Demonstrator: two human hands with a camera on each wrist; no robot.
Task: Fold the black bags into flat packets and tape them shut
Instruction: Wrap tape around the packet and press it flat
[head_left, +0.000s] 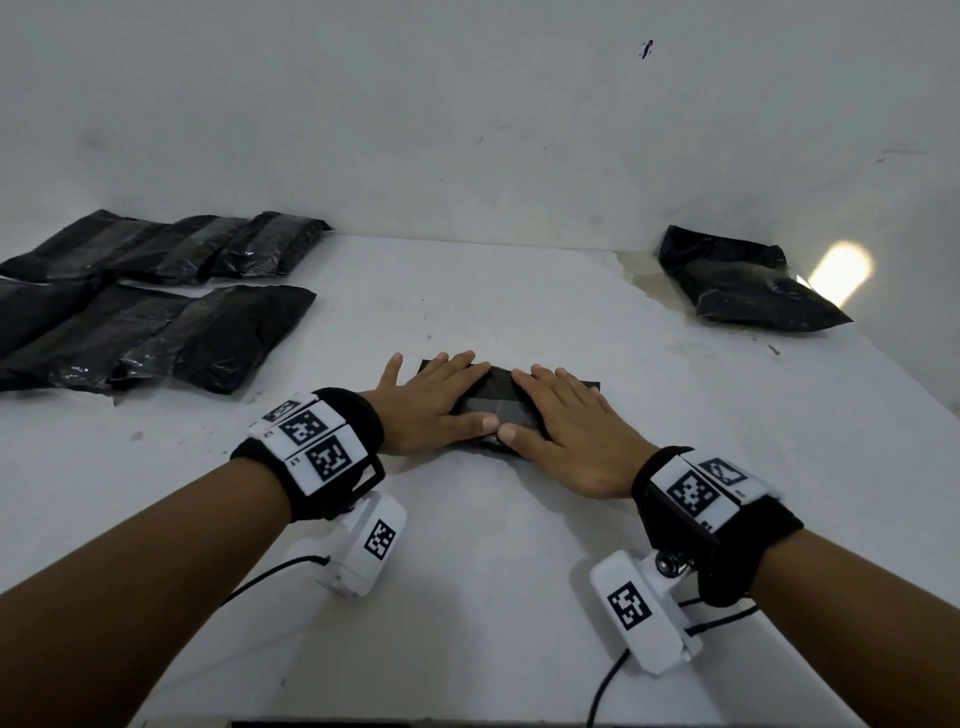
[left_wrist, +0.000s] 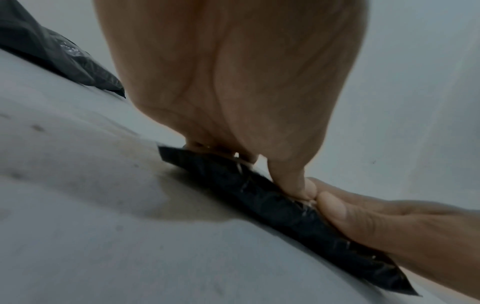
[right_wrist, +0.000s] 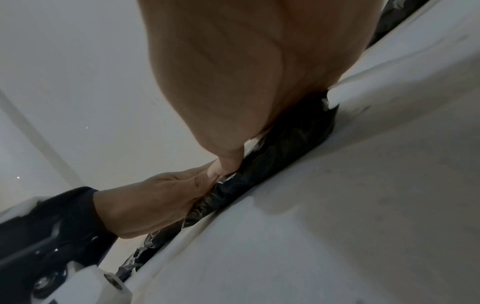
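Note:
A small folded black bag (head_left: 501, 400) lies flat on the white table (head_left: 467, 545) in the middle. My left hand (head_left: 434, 397) lies palm down on its left half with straight fingers. My right hand (head_left: 566, 421) presses its right half the same way. The two thumbs meet at the packet's near edge. In the left wrist view the black bag (left_wrist: 272, 203) shows as a thin dark slab under my left hand (left_wrist: 291, 185). In the right wrist view the black bag (right_wrist: 280, 144) shows under my right hand (right_wrist: 228, 158). Most of the packet is hidden by the palms.
Several flat black packets (head_left: 150, 306) lie in two rows at the back left. A crumpled black bag (head_left: 743, 283) sits at the back right against the white wall (head_left: 467, 130), beside a bright light spot (head_left: 841, 270).

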